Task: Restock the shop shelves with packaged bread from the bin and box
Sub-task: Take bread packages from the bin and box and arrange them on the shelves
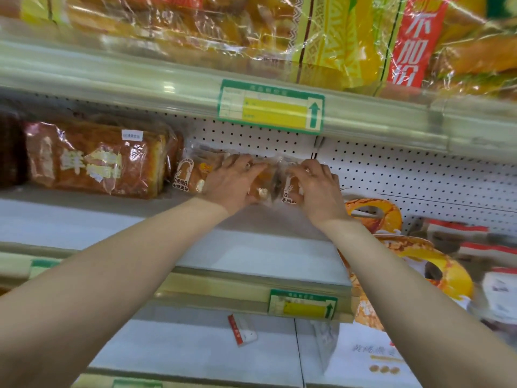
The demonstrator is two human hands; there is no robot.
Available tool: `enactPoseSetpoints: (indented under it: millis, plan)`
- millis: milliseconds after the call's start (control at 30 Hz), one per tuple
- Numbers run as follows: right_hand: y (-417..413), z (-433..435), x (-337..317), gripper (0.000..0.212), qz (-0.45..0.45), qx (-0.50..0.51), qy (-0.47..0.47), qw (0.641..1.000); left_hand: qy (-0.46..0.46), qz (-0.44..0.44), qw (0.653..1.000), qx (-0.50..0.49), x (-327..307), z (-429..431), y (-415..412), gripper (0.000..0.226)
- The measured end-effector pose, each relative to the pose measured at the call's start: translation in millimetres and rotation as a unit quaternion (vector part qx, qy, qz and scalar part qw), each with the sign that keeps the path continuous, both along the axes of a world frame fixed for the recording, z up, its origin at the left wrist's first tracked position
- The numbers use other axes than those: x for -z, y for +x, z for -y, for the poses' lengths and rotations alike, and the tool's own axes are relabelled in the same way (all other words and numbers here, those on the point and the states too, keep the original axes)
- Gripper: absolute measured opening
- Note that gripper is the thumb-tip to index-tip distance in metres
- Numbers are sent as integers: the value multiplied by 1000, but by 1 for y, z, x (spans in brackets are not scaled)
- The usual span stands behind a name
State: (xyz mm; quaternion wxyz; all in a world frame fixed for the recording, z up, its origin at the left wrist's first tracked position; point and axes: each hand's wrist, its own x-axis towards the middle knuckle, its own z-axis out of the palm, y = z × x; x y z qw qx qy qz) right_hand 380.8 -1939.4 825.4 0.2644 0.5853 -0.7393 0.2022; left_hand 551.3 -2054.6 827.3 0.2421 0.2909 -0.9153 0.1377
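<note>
At nine o'clock a large wrapped loaf (84,161) lies on the white middle shelf (251,247). Just right of it, at centre, small bread packets (191,175) stand in a row against the pegboard back (391,175). They are golden buns in clear film with white printed labels. The left hand (232,186) grips them, fingers curled over their tops. The right hand (316,186), just toward three o'clock, grips likewise. Both hands hide most of the packets, and the print is blurred. A green-and-yellow price label (272,107) sits at twelve o'clock. Orange packages (436,264) at four o'clock are partly hidden by the right arm.
</note>
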Motion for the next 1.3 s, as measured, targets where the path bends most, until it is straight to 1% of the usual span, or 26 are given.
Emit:
enactPoseSetpoints:
  millis: [133,233,300,467,600,733,800,900,967,1067,1200,1300]
  plan:
    - [35,-8,-12,35,17,-1,12,1000,31,-42,999,-2,-2,-10,29,68]
    - [70,-9,-14,36,33,0,11,999,49,-72,996,-4,-3,-20,66,63]
    - [97,-10,-13,35,31,-10,-13,999,45,-106,993,3,-4,-29,94,59]
    - [178,-7,-2,23,30,-53,-60,996,18,-157,987,-15,1,-46,175,41]
    - [240,1,17,27,31,-108,-96,989,4,-184,983,-23,25,-49,240,37]
    - [302,2,44,19,65,-162,-138,975,10,-187,982,-39,53,-56,304,33]
    - [329,4,60,17,71,-183,-143,970,15,-186,981,-50,70,-58,334,31]
    - [363,5,87,18,70,-226,-140,961,5,-190,979,-72,95,-61,371,30]
    - [384,6,110,21,71,-249,-132,957,5,-187,979,-85,115,-61,393,28]
    - [408,8,150,18,76,-274,-99,954,28,-186,977,-101,147,-62,419,27]
    - [432,4,214,16,111,-292,-16,950,87,-176,973,-125,202,-66,446,25]
    - [442,-3,260,20,120,-302,59,944,125,-173,965,-150,248,-71,460,24]
